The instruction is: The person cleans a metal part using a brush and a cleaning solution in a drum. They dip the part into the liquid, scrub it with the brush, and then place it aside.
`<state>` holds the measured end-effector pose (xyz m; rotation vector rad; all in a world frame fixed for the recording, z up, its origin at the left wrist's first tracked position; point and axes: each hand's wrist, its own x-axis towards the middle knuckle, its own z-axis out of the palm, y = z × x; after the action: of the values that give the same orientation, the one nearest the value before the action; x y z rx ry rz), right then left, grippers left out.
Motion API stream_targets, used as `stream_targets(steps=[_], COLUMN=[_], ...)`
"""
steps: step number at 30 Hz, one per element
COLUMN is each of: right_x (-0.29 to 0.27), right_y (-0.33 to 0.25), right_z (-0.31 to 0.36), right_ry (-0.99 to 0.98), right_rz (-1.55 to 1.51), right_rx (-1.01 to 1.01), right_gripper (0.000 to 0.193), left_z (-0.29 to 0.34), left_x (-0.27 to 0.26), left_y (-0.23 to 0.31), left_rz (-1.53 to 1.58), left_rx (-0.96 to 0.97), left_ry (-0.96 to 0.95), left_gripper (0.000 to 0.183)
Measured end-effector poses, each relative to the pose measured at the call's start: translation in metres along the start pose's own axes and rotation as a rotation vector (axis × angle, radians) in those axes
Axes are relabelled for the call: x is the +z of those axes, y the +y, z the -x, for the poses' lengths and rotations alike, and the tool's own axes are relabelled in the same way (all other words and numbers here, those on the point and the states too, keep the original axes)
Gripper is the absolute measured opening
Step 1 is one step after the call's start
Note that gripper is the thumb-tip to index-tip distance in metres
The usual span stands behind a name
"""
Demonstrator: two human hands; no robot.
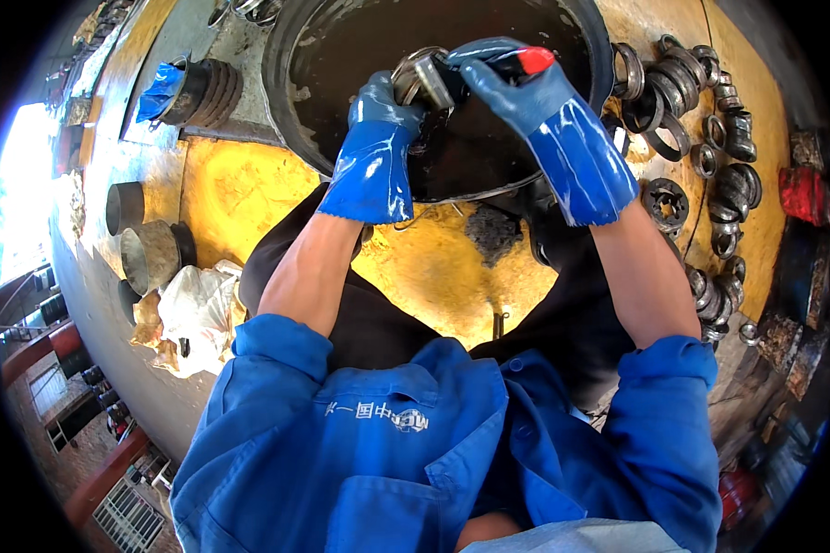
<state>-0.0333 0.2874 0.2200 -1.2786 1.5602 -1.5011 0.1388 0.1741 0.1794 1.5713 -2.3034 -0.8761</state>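
Observation:
Both my hands wear long blue rubber gloves, wet and shiny. My left hand is closed on a metal bearing ring, held tilted above a wide round basin of dark liquid. To the right of the ring, my right hand is closed around a tool with a red end that sticks out of the grip. The rest of that tool is hidden by the fingers, so its kind cannot be made out. The fingers of my right hand are close to the ring; whether they touch it is unclear.
Many bearings and rings lie along the right side. A ribbed cylinder stands at the far left, with metal sleeves and a white plastic bag nearer. A dark rag-like clump lies below the basin on the yellow surface.

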Motion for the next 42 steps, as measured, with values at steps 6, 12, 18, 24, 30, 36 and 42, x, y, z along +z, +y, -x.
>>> stream_targets(steps=[6,12,18,24,30,36,42], right_x=[0.005,-0.019,-0.019,-0.005,0.016,0.033,0.048], right_y=[-0.001,0.031,0.053,0.039,0.031,0.035,0.043], right_z=[0.005,-0.011,-0.024,-0.030,-0.022,-0.011,0.000], right_ry=[-0.042,0.083,0.065,0.063,-0.057,-0.066,0.057], right_rz=[0.092,0.261,0.097,0.072,0.014,-0.004,0.029], right_rx=[-0.026,0.150,0.301,0.405,0.142,-0.006,-0.046], right_gripper=[0.018,0.020,0.028,0.028,0.021,0.020,0.019], left_z=[-0.001,0.001,-0.005,0.004,0.005,0.020,0.038], left_x=[0.012,0.003,-0.001,-0.004,-0.008,-0.002,-0.005], left_y=[-0.002,0.018,0.012,0.007,-0.002,-0.006,-0.011], left_rz=[-0.065,-0.149,-0.133,-0.131,-0.096,-0.105,-0.185], left_rx=[0.026,-0.060,-0.057,-0.011,-0.001,-0.028,-0.050], left_ry=[-0.022,-0.132,-0.160,-0.137,-0.107,-0.085,-0.048], left_gripper=[0.054,0.050,0.050,0.053,0.054,0.056,0.056])
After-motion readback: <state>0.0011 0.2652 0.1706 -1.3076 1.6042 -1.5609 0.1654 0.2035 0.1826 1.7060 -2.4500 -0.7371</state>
